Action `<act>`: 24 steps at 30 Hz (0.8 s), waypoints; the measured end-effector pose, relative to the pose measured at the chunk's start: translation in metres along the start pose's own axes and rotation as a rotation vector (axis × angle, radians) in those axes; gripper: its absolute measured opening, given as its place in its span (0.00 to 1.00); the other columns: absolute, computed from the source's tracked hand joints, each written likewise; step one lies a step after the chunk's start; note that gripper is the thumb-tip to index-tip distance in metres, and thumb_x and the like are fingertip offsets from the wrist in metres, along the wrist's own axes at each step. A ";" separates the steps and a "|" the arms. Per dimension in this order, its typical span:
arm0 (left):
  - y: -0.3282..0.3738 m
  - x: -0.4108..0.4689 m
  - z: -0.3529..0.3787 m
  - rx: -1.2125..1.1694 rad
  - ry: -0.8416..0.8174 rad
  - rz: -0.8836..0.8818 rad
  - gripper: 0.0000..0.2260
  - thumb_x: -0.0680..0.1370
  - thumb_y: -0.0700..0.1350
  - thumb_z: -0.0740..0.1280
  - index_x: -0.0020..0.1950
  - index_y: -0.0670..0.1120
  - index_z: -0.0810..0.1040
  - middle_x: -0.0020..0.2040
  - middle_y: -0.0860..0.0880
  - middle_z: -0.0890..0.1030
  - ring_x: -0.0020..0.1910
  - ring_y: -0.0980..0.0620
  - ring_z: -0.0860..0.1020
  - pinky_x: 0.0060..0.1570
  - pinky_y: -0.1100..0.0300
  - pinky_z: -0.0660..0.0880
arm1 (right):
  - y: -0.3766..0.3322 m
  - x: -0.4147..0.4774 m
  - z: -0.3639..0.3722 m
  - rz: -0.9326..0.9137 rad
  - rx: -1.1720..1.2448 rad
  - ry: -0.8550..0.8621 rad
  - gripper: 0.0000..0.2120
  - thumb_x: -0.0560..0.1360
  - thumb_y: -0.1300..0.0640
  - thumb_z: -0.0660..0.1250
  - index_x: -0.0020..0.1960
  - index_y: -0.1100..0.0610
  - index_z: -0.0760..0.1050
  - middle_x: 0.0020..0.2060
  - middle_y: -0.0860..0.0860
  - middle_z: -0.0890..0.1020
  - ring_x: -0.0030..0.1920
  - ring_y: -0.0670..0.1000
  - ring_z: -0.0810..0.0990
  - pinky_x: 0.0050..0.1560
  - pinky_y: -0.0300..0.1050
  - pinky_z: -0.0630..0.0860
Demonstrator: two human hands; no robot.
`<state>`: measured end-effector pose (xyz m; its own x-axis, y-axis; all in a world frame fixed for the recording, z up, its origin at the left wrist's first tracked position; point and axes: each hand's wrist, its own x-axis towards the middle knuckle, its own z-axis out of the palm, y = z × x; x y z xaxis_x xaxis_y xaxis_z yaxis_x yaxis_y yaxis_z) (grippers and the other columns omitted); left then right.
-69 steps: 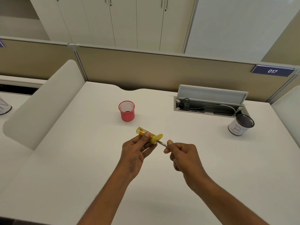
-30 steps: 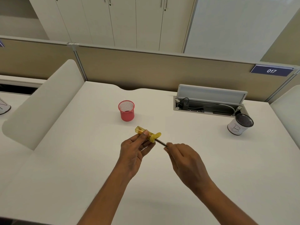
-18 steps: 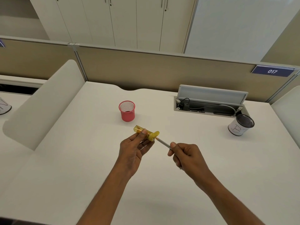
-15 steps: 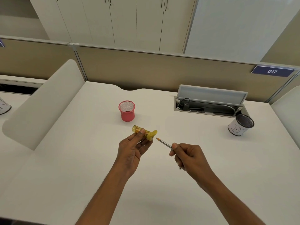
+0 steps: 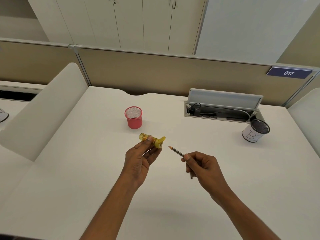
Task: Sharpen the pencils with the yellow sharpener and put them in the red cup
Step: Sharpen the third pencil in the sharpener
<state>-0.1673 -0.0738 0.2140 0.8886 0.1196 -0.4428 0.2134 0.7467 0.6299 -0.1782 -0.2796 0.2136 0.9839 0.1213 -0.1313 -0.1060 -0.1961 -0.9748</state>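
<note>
My left hand (image 5: 138, 160) grips the yellow sharpener (image 5: 152, 140) above the middle of the white desk (image 5: 69, 170), thumb on top, its flip lid open toward the right. My right hand (image 5: 201, 166) pinches a dark pencil (image 5: 176, 151) whose sharpened tip points at the sharpener with a small gap between them. The pencil's back end sticks out below my fingers. The red mesh cup (image 5: 133, 117) stands upright beyond the sharpener, apart from both hands.
A white-wrapped black mesh cup (image 5: 256, 130) marked "B" stands at the right. Behind it an open cable tray (image 5: 221, 108) with its lid raised sits in the desk. Low white dividers flank the desk left (image 5: 43, 108) and right (image 5: 304, 118).
The pencil was inside the sharpener while my right hand turned it. Now it has been pulled out to the right, tip sharpened, and a gap has opened between it and the sharpener.
</note>
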 end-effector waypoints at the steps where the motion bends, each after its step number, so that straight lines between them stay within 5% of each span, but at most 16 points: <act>1: 0.000 0.000 0.000 -0.001 -0.001 0.000 0.07 0.75 0.41 0.72 0.47 0.39 0.87 0.53 0.37 0.86 0.50 0.43 0.86 0.50 0.53 0.84 | 0.001 0.000 0.001 -0.002 0.006 0.000 0.10 0.81 0.54 0.68 0.43 0.53 0.84 0.30 0.52 0.80 0.32 0.50 0.74 0.38 0.44 0.73; 8: -0.003 0.002 0.003 0.011 -0.006 -0.010 0.11 0.75 0.42 0.72 0.53 0.37 0.84 0.55 0.36 0.86 0.52 0.42 0.86 0.53 0.51 0.84 | 0.005 0.001 0.005 -0.083 -0.090 0.045 0.07 0.80 0.55 0.69 0.44 0.52 0.82 0.32 0.50 0.82 0.31 0.47 0.75 0.37 0.49 0.74; 14: -0.004 0.002 0.006 0.041 -0.017 -0.016 0.10 0.73 0.43 0.73 0.50 0.38 0.86 0.55 0.36 0.86 0.54 0.41 0.86 0.54 0.51 0.84 | 0.005 0.003 0.007 -0.456 -0.471 0.159 0.03 0.80 0.56 0.69 0.48 0.52 0.81 0.35 0.41 0.80 0.34 0.48 0.76 0.35 0.34 0.69; 18: -0.004 0.002 0.007 0.035 -0.007 -0.023 0.11 0.73 0.43 0.73 0.51 0.38 0.86 0.55 0.36 0.86 0.52 0.41 0.86 0.53 0.51 0.84 | 0.007 0.006 0.005 -0.656 -0.705 0.232 0.05 0.80 0.55 0.68 0.51 0.56 0.81 0.37 0.44 0.79 0.34 0.43 0.71 0.34 0.40 0.73; 24: -0.005 0.000 0.009 0.036 -0.014 -0.027 0.11 0.72 0.43 0.73 0.50 0.38 0.86 0.55 0.36 0.86 0.52 0.42 0.86 0.55 0.50 0.84 | 0.007 0.012 0.004 -0.846 -0.917 0.255 0.07 0.80 0.56 0.69 0.51 0.60 0.82 0.35 0.50 0.78 0.32 0.53 0.74 0.30 0.50 0.73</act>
<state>-0.1648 -0.0834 0.2168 0.8880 0.0904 -0.4509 0.2513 0.7258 0.6404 -0.1682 -0.2753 0.2042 0.7063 0.3669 0.6054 0.6029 -0.7600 -0.2427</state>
